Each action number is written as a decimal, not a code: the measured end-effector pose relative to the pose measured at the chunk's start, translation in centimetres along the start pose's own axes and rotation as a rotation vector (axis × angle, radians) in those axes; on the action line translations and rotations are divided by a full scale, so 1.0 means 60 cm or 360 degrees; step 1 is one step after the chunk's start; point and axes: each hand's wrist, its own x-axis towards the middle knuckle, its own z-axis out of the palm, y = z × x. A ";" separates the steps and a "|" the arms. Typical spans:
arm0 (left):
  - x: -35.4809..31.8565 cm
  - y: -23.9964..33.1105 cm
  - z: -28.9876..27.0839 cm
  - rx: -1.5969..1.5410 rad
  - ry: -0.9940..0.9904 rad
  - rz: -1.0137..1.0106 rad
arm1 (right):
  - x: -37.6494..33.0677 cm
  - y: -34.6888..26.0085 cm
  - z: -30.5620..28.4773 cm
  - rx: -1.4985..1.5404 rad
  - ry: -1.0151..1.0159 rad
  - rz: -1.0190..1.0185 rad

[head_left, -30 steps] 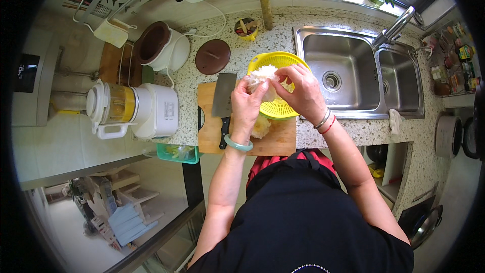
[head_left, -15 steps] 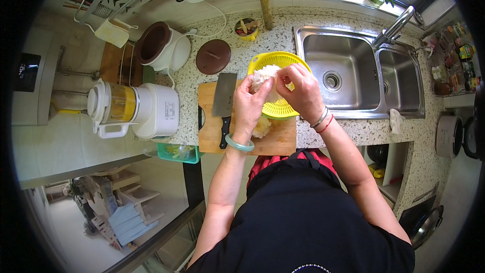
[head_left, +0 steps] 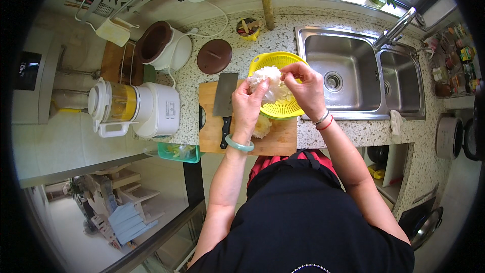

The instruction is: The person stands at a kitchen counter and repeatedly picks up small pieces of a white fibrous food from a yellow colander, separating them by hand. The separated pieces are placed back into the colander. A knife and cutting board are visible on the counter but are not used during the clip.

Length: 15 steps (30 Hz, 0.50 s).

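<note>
A loose white clump (head_left: pixel 265 77) held above a yellow basket (head_left: pixel 288 107)

From my head, looking down, I saw my left hand (head_left: pixel 246 105) curled around the frilly clump, thumb on its near side and fingers behind, closed enough to hold it without seeming to squash it. My right hand (head_left: pixel 310 91) stood just beside it, thumb and fingertips drawn close together; whether a shred sat between them I could not tell.

The basket lay below and between both sets of fingers. A second clump (head_left: pixel 261 127) rested on the cutting board (head_left: pixel 283 141), nearer me than my left fingertips. The knife (head_left: pixel 225 96) lay flat to their left, and the sink (head_left: pixel 343 71) opened to the right of my right fingers.

The clump looked thin and brittle to me. Too hard a squeeze from my left thumb might have crumbled it; too sharp a tug from the right might have sent bits past the basket's rim onto the board. A careless swing leftward could have brought my knuckles against the blade.
</note>
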 end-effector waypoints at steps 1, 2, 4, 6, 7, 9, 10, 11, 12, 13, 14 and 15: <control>0.000 -0.001 -0.001 -0.0064 0.0001 -0.0005 | 0.001 0.004 -0.001 0.0056 0.0012 0.0026; 0.000 0.000 -0.001 -0.0082 0.0020 0.0000 | 0.002 0.007 -0.002 0.0112 0.0025 0.0053; 0.000 0.002 0.000 -0.0120 0.0056 0.0010 | 0.003 0.008 -0.008 0.0077 0.0031 0.0106; 0.001 0.003 -0.001 -0.0112 0.0057 0.0012 | 0.003 0.008 -0.013 -0.0235 0.0052 -0.0123; 0.002 0.003 -0.001 -0.0108 0.0056 0.0013 | 0.004 0.009 -0.015 -0.0391 0.0063 -0.0237; 0.002 0.003 0.001 -0.0066 0.0069 0.0025 | 0.009 0.012 -0.015 -0.0510 0.0121 -0.0450; 0.002 0.002 0.003 -0.0045 0.0074 0.0031 | 0.011 0.013 -0.015 -0.0570 0.0150 -0.0556; 0.002 0.001 0.003 -0.0047 0.0081 0.0054 | 0.010 0.004 -0.015 -0.0510 0.0092 -0.0472; 0.003 -0.001 0.004 -0.0048 0.0087 0.0078 | 0.006 -0.008 -0.017 -0.0451 0.0035 -0.0387; 0.004 -0.003 0.003 -0.0049 0.0094 0.0101 | 0.005 -0.018 -0.016 -0.0391 -0.0022 -0.0302; 0.005 -0.006 0.003 -0.0009 0.0097 0.0123 | 0.005 -0.023 -0.014 -0.0394 -0.0051 -0.0360; 0.008 -0.009 0.002 0.0030 0.0101 0.0145 | 0.005 -0.027 -0.010 -0.0396 -0.0080 -0.0419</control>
